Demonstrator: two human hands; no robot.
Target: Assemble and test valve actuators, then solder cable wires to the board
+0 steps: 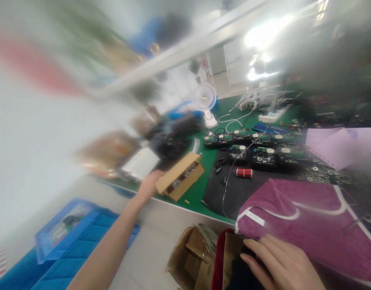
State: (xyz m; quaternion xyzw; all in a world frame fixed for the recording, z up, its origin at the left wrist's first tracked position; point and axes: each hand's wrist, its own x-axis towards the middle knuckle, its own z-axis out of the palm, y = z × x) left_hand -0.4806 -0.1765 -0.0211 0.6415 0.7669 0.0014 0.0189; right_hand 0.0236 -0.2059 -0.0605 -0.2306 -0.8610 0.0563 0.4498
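My left hand (149,186) reaches out to the table edge and grips the near left end of a small brown cardboard box (187,186). The box's long lid flap stands up, and round metallic parts show dimly inside. Low at the right, my right hand (283,262) hangs over dark fabric with its thumb and fingers apart and nothing visible between them. Just beyond it lies a purple cloth (282,201) with white trim. A bundle of red parts (244,172) rests on the black mat (217,193).
Several circuit-board units (264,156) stand in rows on the mat. A white fan (204,98) is behind them, beside white cables. Metal rings (321,175) lie scattered at right. Below the table are an open carton (181,257) and a blue bin (79,241).
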